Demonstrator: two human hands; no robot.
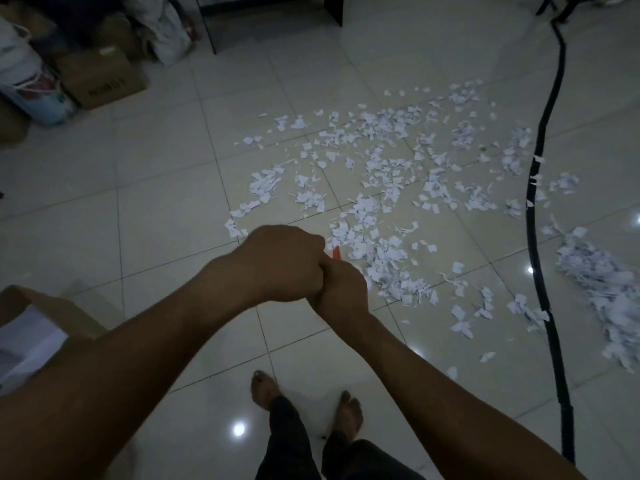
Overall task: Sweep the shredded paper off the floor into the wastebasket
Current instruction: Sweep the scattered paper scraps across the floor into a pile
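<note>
White shredded paper (388,174) lies scattered over the tiled floor ahead and to the right, with a denser heap (602,289) at the right edge. My left hand (280,261) and my right hand (341,289) are stacked as fists in the middle of the view, left above right. Both grip a thin orange-red handle (336,252). Only a short bit of it shows between the knuckles, and the rest of the tool is hidden. A brown cardboard box with a white lining (38,306) stands at the lower left.
A thick black cable (540,216) runs across the floor from top right to bottom right, through the paper. Cardboard boxes (104,77) and bags (27,74) crowd the top left corner. Dark furniture legs (207,26) stand at the back. My bare feet (266,389) are below the hands.
</note>
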